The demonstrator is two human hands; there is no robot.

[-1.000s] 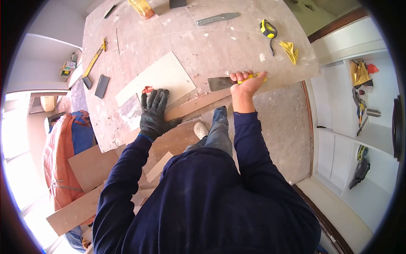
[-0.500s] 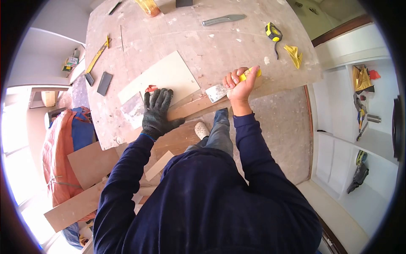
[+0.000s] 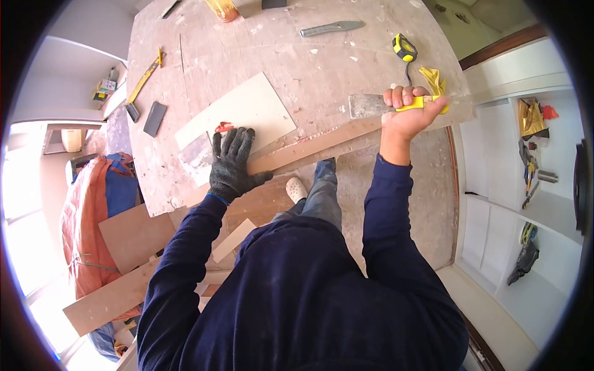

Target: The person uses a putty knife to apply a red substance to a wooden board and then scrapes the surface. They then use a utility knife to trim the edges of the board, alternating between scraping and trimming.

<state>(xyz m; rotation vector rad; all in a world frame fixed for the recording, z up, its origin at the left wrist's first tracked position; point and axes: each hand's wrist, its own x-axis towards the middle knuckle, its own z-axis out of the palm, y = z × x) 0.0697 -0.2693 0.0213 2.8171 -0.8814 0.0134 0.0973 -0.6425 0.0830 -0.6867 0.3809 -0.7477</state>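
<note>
- Putty knife (image 3: 366,106) at the near right part of the worktop (image 3: 216,59), blade pointing left; blade contact with the surface cannot be told
- Right hand (image 3: 405,122), bare: fingers closed around the knife's yellow handle (image 3: 411,105)
- Narrow brown strip (image 3: 322,145) along the worktop's near edge, between the hands
- Left hand (image 3: 230,164), gloved: palm down, fingers extended, laid over the strip's left end and the off-white panel (image 3: 266,105)
- Red scrap (image 3: 224,127) just beside the gloved fingertips
- Tape measure (image 3: 404,47) beyond the right hand, near a crumpled yellow wrapper (image 3: 433,79)
- Dark grey block (image 3: 154,119) on the worktop's left side
</note>
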